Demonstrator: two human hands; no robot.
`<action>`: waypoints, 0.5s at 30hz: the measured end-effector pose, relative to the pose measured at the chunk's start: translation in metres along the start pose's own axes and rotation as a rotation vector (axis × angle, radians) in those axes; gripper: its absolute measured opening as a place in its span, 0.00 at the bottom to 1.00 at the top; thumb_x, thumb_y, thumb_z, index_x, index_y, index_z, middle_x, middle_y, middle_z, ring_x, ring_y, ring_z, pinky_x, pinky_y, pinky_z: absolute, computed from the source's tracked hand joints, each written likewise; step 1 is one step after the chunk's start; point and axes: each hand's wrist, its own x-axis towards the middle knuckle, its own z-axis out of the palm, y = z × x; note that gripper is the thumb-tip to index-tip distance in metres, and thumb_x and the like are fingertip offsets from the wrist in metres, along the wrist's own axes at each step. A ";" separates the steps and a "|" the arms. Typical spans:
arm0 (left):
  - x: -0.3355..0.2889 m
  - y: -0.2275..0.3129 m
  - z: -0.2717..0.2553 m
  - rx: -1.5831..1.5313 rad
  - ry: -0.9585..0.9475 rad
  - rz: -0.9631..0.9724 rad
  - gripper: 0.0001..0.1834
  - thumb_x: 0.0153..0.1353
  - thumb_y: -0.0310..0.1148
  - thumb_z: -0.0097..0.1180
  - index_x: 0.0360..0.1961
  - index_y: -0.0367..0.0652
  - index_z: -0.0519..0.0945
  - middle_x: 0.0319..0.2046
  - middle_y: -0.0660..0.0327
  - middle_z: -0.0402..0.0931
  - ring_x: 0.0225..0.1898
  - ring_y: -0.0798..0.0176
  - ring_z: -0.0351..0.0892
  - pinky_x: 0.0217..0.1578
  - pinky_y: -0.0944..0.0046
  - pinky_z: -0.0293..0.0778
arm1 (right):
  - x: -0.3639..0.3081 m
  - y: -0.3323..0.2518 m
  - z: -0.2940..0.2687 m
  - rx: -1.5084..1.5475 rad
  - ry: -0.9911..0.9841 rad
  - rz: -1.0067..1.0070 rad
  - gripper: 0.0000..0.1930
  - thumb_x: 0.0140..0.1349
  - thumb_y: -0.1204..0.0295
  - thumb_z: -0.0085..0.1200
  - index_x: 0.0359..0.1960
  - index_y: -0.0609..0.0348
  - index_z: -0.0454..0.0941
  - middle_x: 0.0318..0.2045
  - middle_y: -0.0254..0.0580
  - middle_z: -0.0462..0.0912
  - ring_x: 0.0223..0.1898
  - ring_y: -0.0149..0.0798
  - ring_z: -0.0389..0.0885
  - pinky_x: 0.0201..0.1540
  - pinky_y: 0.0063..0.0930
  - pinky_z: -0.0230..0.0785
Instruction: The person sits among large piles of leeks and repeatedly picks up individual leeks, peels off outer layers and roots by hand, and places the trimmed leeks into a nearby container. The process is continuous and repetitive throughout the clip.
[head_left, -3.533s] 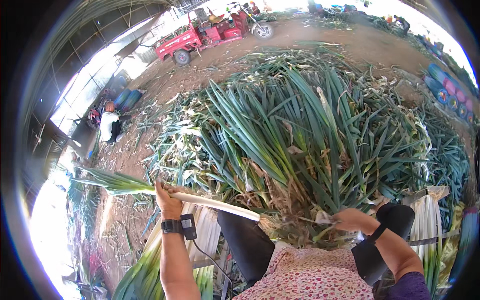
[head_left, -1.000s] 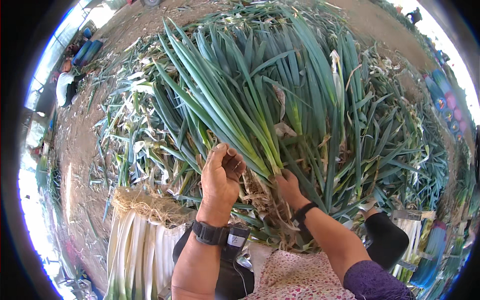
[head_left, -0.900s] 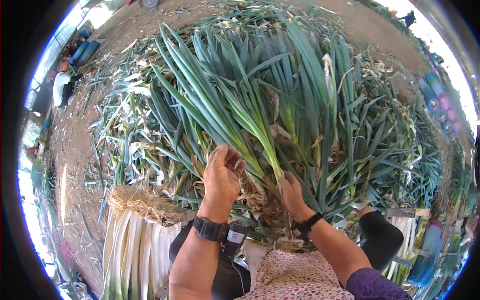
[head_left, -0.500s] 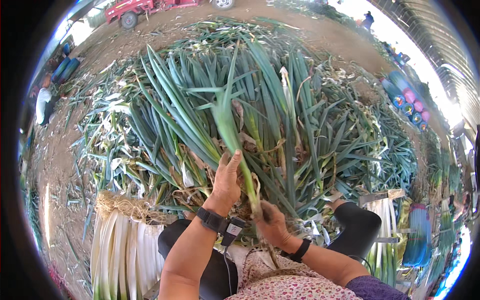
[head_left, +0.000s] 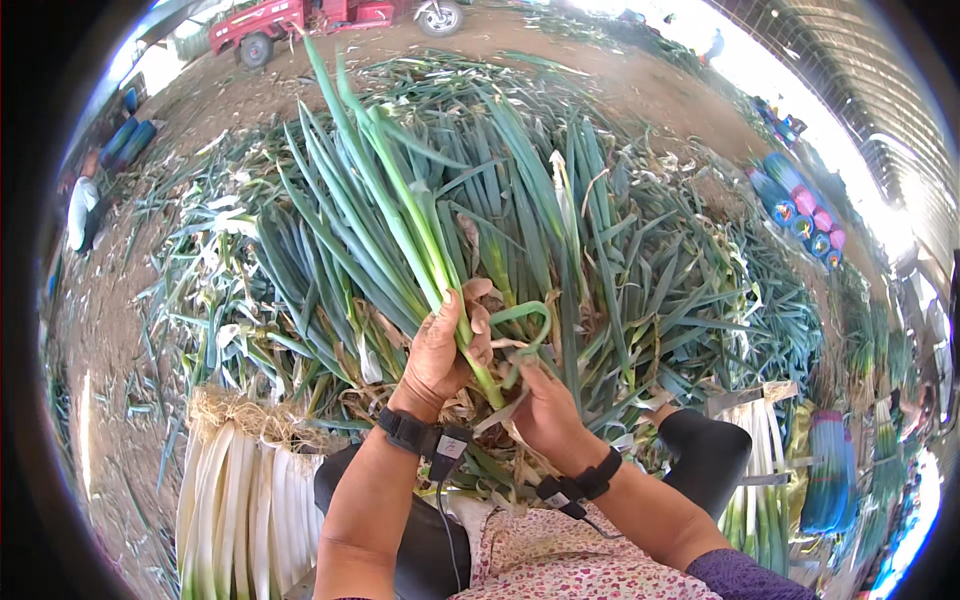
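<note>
My left hand [head_left: 438, 352] is closed round the lower stalk of a long green onion [head_left: 424, 225]. Its leaves slant up and away to the left. Close by on the right, my right hand [head_left: 548, 415] pinches a loose, bent outer leaf [head_left: 542, 318] that curls out beside the stalk. The onion's root end is hard to make out among dry husks between the hands. Beyond both hands lies a broad heap of unpeeled green onions [head_left: 520, 200], their leaves pointing away from me.
Peeled white onion stalks [head_left: 235, 490] stand root-end up at the left, with another bundle [head_left: 762, 465] at the right. Blue-wrapped bundles [head_left: 826, 465] lie farther right. A red cargo vehicle [head_left: 290, 20] is at the back, and a person [head_left: 84, 208] sits far left.
The onion has swung to a left-leaning slant. My right hand has moved from the root end slightly up and right, and now draws a bent leaf away from the stalk.
</note>
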 end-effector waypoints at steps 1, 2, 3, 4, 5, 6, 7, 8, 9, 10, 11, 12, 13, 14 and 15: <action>-0.002 0.007 -0.002 -0.001 -0.018 -0.005 0.30 0.64 0.56 0.49 0.55 0.41 0.69 0.26 0.71 0.66 0.18 0.73 0.61 0.18 0.71 0.60 | -0.009 0.001 -0.006 -0.431 -0.028 -0.318 0.08 0.65 0.72 0.51 0.44 0.54 0.72 0.30 0.33 0.74 0.31 0.35 0.74 0.38 0.28 0.71; -0.001 0.014 -0.004 0.010 0.071 0.067 0.29 0.64 0.56 0.48 0.53 0.41 0.70 0.23 0.73 0.64 0.16 0.75 0.58 0.16 0.72 0.58 | -0.015 0.007 -0.020 -0.453 -0.080 -0.303 0.09 0.65 0.71 0.50 0.46 0.56 0.72 0.31 0.34 0.74 0.33 0.35 0.74 0.39 0.28 0.71; -0.001 0.024 -0.007 -0.022 0.085 0.096 0.28 0.65 0.55 0.46 0.54 0.41 0.70 0.23 0.72 0.64 0.16 0.76 0.57 0.16 0.73 0.57 | -0.023 0.022 -0.040 -0.121 -0.099 0.072 0.11 0.66 0.69 0.49 0.47 0.57 0.72 0.32 0.34 0.74 0.35 0.35 0.74 0.41 0.29 0.71; -0.001 0.032 -0.013 -0.038 0.071 0.096 0.28 0.66 0.55 0.46 0.54 0.40 0.70 0.23 0.72 0.64 0.16 0.76 0.57 0.16 0.73 0.57 | -0.030 0.041 -0.059 0.158 -0.045 0.410 0.13 0.67 0.67 0.48 0.49 0.59 0.71 0.33 0.35 0.74 0.37 0.35 0.74 0.42 0.30 0.71; 0.002 0.034 -0.017 -0.060 0.050 0.092 0.29 0.66 0.55 0.45 0.54 0.40 0.69 0.23 0.71 0.63 0.16 0.75 0.57 0.15 0.73 0.56 | -0.038 0.064 -0.083 0.203 0.010 0.627 0.15 0.67 0.66 0.46 0.51 0.60 0.71 0.34 0.35 0.74 0.39 0.36 0.74 0.43 0.30 0.71; 0.002 0.033 -0.015 -0.033 0.055 0.080 0.29 0.66 0.55 0.45 0.53 0.40 0.70 0.23 0.71 0.64 0.16 0.75 0.57 0.16 0.73 0.57 | -0.045 0.085 -0.102 0.025 -0.014 0.771 0.17 0.67 0.64 0.47 0.53 0.61 0.71 0.37 0.36 0.76 0.41 0.35 0.76 0.44 0.30 0.71; 0.001 0.030 -0.013 -0.007 0.060 0.062 0.29 0.66 0.56 0.45 0.53 0.41 0.70 0.22 0.71 0.65 0.15 0.75 0.57 0.17 0.72 0.57 | -0.051 0.089 -0.103 -0.198 -0.021 0.622 0.19 0.65 0.66 0.51 0.54 0.64 0.70 0.41 0.40 0.77 0.44 0.36 0.76 0.47 0.29 0.71; 0.000 0.026 -0.008 0.019 0.064 0.045 0.29 0.65 0.57 0.45 0.52 0.41 0.70 0.22 0.71 0.66 0.15 0.75 0.58 0.17 0.72 0.58 | -0.057 0.093 -0.104 -0.417 -0.028 0.469 0.22 0.62 0.67 0.55 0.55 0.66 0.69 0.44 0.44 0.77 0.46 0.37 0.76 0.49 0.29 0.70; -0.001 0.022 0.001 0.031 0.063 0.027 0.29 0.65 0.56 0.46 0.52 0.41 0.71 0.22 0.70 0.67 0.15 0.75 0.58 0.17 0.72 0.58 | -0.057 0.094 -0.109 -0.639 -0.038 0.306 0.25 0.60 0.68 0.58 0.56 0.69 0.68 0.48 0.48 0.77 0.49 0.38 0.76 0.51 0.28 0.69; -0.002 0.016 0.003 0.053 0.087 0.028 0.28 0.65 0.56 0.46 0.51 0.41 0.71 0.21 0.70 0.67 0.15 0.75 0.58 0.18 0.71 0.58 | -0.049 0.069 -0.088 -0.358 -0.076 0.337 0.25 0.59 0.68 0.59 0.56 0.68 0.69 0.48 0.48 0.77 0.48 0.36 0.76 0.51 0.27 0.69; -0.003 0.011 0.006 0.078 0.105 0.023 0.28 0.65 0.56 0.46 0.51 0.41 0.72 0.21 0.70 0.67 0.15 0.74 0.58 0.18 0.71 0.58 | -0.037 0.037 -0.055 -0.074 -0.100 0.363 0.25 0.59 0.68 0.59 0.56 0.68 0.69 0.48 0.48 0.77 0.48 0.34 0.75 0.52 0.27 0.68; 0.000 0.007 0.008 0.071 0.090 0.018 0.28 0.65 0.56 0.46 0.50 0.41 0.72 0.21 0.70 0.67 0.15 0.74 0.58 0.18 0.71 0.58 | -0.027 0.025 -0.035 -0.069 -0.136 0.267 0.23 0.59 0.68 0.59 0.54 0.67 0.70 0.46 0.47 0.78 0.46 0.34 0.76 0.50 0.27 0.70; 0.001 0.001 0.006 0.064 0.080 0.014 0.27 0.65 0.56 0.46 0.50 0.41 0.72 0.21 0.70 0.67 0.15 0.74 0.58 0.18 0.71 0.58 | -0.019 0.020 -0.020 -0.063 -0.175 0.173 0.21 0.58 0.68 0.59 0.51 0.66 0.72 0.44 0.47 0.80 0.44 0.34 0.77 0.49 0.28 0.71; 0.004 -0.003 0.006 0.057 0.067 0.007 0.27 0.65 0.55 0.47 0.50 0.41 0.72 0.21 0.70 0.67 0.16 0.74 0.59 0.18 0.71 0.59 | -0.013 0.021 -0.011 -0.057 -0.175 0.176 0.19 0.58 0.69 0.59 0.48 0.66 0.73 0.41 0.46 0.80 0.42 0.34 0.78 0.47 0.29 0.71; 0.006 -0.005 0.007 0.062 0.071 0.002 0.27 0.65 0.55 0.47 0.50 0.41 0.72 0.21 0.70 0.67 0.16 0.74 0.59 0.18 0.71 0.59 | -0.007 0.022 -0.004 -0.055 -0.176 0.181 0.18 0.57 0.69 0.60 0.46 0.65 0.75 0.39 0.46 0.81 0.39 0.34 0.78 0.45 0.29 0.72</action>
